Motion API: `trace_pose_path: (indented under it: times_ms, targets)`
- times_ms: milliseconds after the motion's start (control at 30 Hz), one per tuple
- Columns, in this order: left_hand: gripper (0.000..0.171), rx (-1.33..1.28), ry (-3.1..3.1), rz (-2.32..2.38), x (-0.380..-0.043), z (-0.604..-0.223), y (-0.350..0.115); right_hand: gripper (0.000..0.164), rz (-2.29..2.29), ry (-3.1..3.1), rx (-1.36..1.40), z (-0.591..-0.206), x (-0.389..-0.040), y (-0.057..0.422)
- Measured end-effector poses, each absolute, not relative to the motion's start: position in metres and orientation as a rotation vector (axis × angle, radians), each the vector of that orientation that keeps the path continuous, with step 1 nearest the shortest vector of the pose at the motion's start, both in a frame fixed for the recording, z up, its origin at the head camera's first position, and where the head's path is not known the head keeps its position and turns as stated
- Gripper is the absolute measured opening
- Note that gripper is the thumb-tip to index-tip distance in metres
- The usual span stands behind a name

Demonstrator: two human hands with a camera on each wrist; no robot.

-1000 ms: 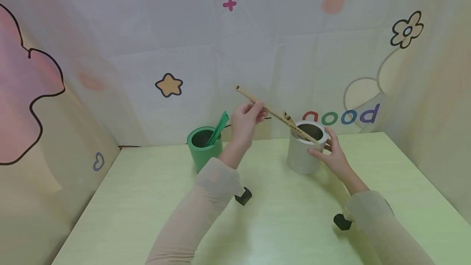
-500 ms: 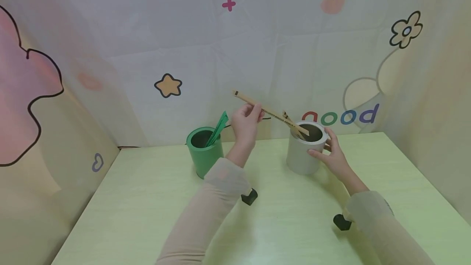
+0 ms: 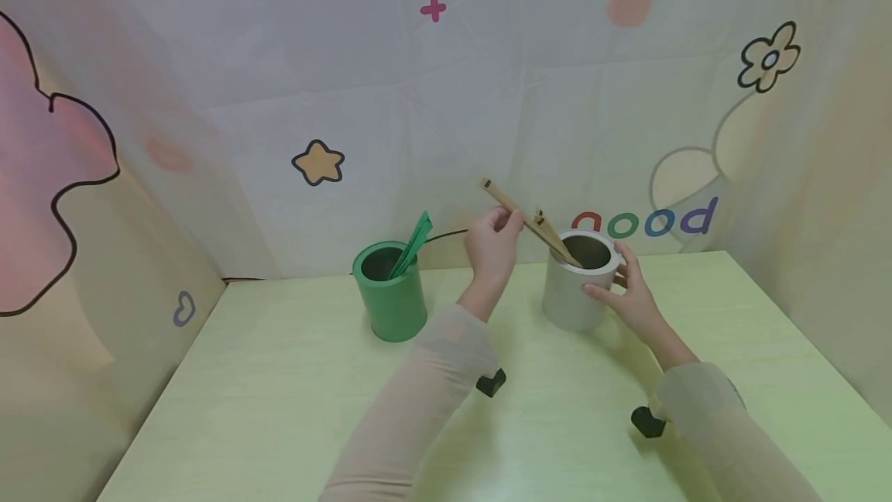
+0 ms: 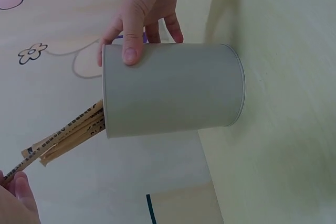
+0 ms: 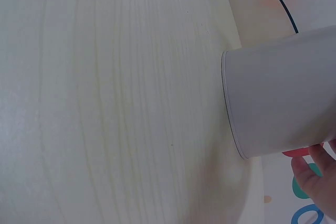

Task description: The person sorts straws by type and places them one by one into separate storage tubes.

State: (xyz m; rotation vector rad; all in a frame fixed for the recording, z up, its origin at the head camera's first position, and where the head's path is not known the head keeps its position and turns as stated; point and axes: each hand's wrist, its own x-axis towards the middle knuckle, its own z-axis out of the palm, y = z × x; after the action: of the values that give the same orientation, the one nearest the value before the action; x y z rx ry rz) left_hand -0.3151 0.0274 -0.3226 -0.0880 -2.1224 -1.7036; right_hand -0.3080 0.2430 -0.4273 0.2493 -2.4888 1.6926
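In the head view my left hand point(image 3: 493, 245) pinches a long, thin brown paper packet point(image 3: 498, 193) with dark print. Its lower end reaches into the mouth of the light grey cylindrical pot point(image 3: 573, 300). Several similar brown packets point(image 4: 79, 135) lean out of that pot, seen in the left wrist view. My right hand point(image 3: 630, 297) holds the pot's right side near the rim, thumb in front and fingers behind. The pot stands upright on the table. What the packets contain is hidden.
A green pot point(image 3: 392, 308) with green packets point(image 3: 413, 246) in it stands left of the grey pot, behind my left forearm. The pale table point(image 3: 279, 401) ends at a printed cloth backdrop point(image 3: 446, 99).
My left hand has moved right, and the packet's lower end has gone from across the grey pot's front rim into its mouth. My right hand and both pots stay put.
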Motion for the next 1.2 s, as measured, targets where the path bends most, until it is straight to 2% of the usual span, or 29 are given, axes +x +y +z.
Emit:
trace_pose_path:
  times_ms: [533, 767, 1200]
  targets:
    - [0.019, -0.101, -2.320, -1.547, -0.312, -0.340, 0.047, 0.088, 1.705, -2.464, 0.276, -0.430, -0.309, 0.242]
    - [0.025, -0.121, -2.382, -1.518, -0.309, -0.350, 0.052, 0.088, 1.691, -2.461, 0.279, -0.431, -0.309, 0.241]
    - [0.026, -0.175, -2.364, -1.548, -0.305, -0.359, 0.052, 0.088, 1.663, -2.469, 0.262, -0.430, -0.309, 0.243]
